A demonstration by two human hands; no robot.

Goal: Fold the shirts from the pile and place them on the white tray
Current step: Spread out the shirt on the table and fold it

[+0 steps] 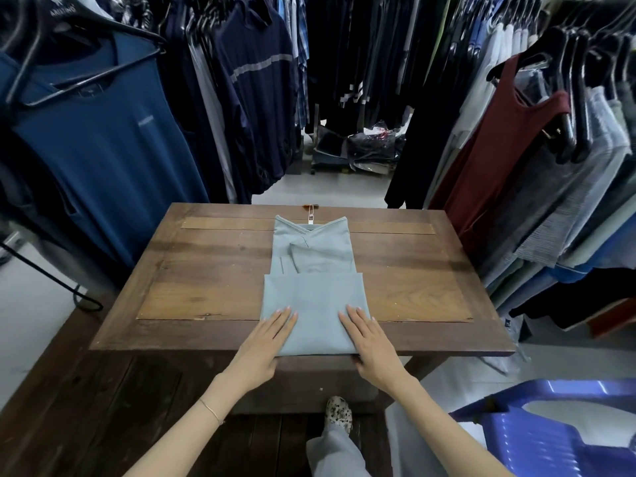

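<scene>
Blue plastic chair (537,432) at 4 o'clock, out of the way. Left hand (272,337) and right hand (370,340) lie flat on the grey-blue shirt (313,294) at the 6 o'clock edge of the wooden table (206,270). Fingers straight, gripping nothing, likely pressing the hem-up fold so the crease sets. Collar points to 12. Hanging clothes (103,149) at 9 and 3. White tray and pile not in view.

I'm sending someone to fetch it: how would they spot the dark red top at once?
From the wooden table, look to the hanging clothes on its right. The dark red top hangs at the front, near the table's far corner. It is sleeveless and the only red one hanging among grey, white and blue.
</scene>
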